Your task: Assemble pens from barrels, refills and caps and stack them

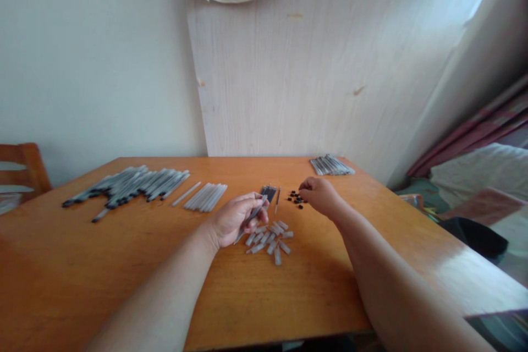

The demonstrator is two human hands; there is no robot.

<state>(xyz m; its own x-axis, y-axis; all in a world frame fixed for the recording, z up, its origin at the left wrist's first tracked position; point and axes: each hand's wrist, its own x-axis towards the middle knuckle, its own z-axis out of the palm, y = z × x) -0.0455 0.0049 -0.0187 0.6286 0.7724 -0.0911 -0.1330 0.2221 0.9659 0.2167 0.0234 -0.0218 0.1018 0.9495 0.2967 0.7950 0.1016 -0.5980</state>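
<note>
My left hand (pixel 243 214) is closed around a slim clear pen barrel (pixel 256 211) with a dark refill showing inside. It hovers above the table, close to a scatter of short translucent pen caps (pixel 277 254). Over a small group of black end plugs (pixel 296 196), my right hand (pixel 318 193) has its fingers curled together at the group's right side. Whatever is between those fingertips is hidden. Dark pen refills (pixel 269 192) lie just behind my left hand, with a single refill (pixel 278 200) apart to their right.
Empty clear barrels (pixel 206 197) lie in a row left of my left hand. Further left is a large heap of black-ended pens (pixel 127 184). A bundle of refills (pixel 331 165) rests at the table's (pixel 289 308) back right. A chair (pixel 27 168) stands left.
</note>
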